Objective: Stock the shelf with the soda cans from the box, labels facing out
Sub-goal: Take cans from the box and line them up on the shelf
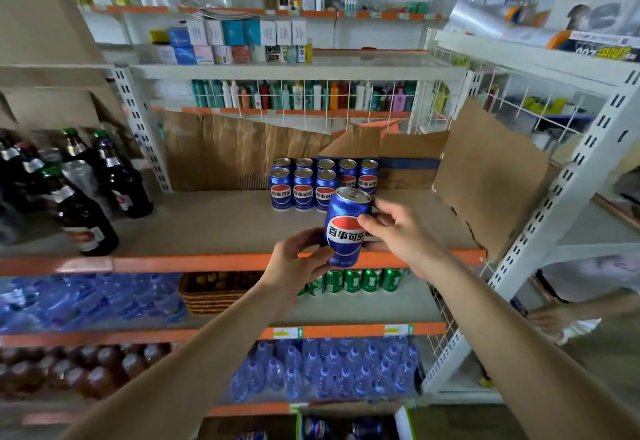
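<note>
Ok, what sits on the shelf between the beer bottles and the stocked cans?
Nothing: in the head view the shelf is bare board between the beer bottles and the stocked cans.

A blue soda can [346,226], label facing out, upright at centre frame; ten matching cans [323,183] line the shelf [214,221] behind.

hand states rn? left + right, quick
Left hand: grip on the lower part of the blue soda can.
Right hand: grip on the same can's upper side, thumb on the label.
</note>
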